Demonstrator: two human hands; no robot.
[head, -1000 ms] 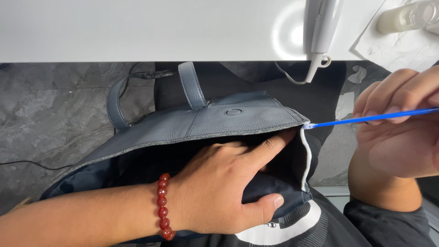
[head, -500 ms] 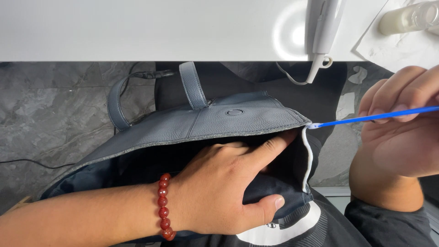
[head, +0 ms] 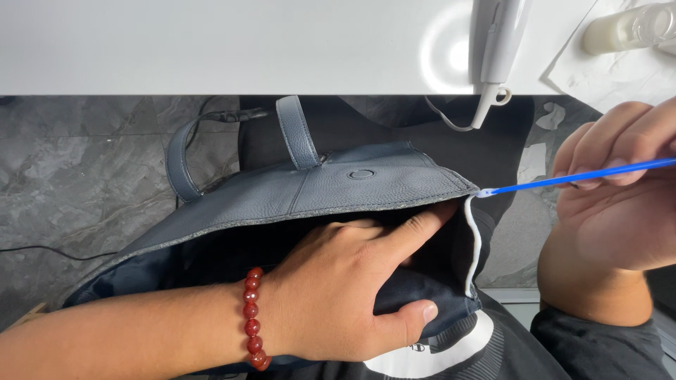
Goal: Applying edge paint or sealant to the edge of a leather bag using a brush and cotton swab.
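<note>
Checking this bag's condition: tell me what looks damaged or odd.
The bag has a rough, flaky line along the top rim, where the edge coating looks worn. At the corner, a white strip runs down the side edge, where the blue stick held by the right hand touches.

My slate-blue leather handbag lies open on its side; a thin blue swab stick touches its white-coated corner edge.
</note>
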